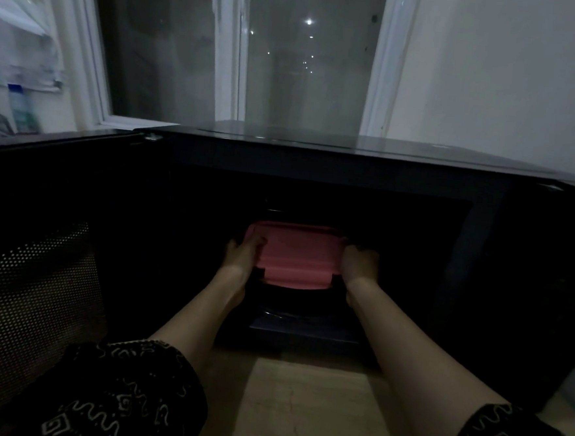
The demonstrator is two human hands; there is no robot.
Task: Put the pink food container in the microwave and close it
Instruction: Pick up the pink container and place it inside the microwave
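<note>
The pink food container (pixel 296 256), a flat rectangular box with a lid, is inside the dark cavity of the black microwave (pixel 351 161), over the round turntable (pixel 289 311). My left hand (pixel 242 254) grips its left end and my right hand (pixel 359 262) grips its right end, both arms reaching in through the opening. The microwave door (pixel 34 268), with its perforated mesh window, stands swung wide open to the left. Whether the container rests on the turntable or hangs just above it, I cannot tell.
The microwave stands on a light wooden counter (pixel 300 406) in front of a dark window (pixel 240 51) with white frames. A white wall (pixel 510 80) rises at the right. Blurred items, among them a blue-capped bottle (pixel 20 107), sit at the far left.
</note>
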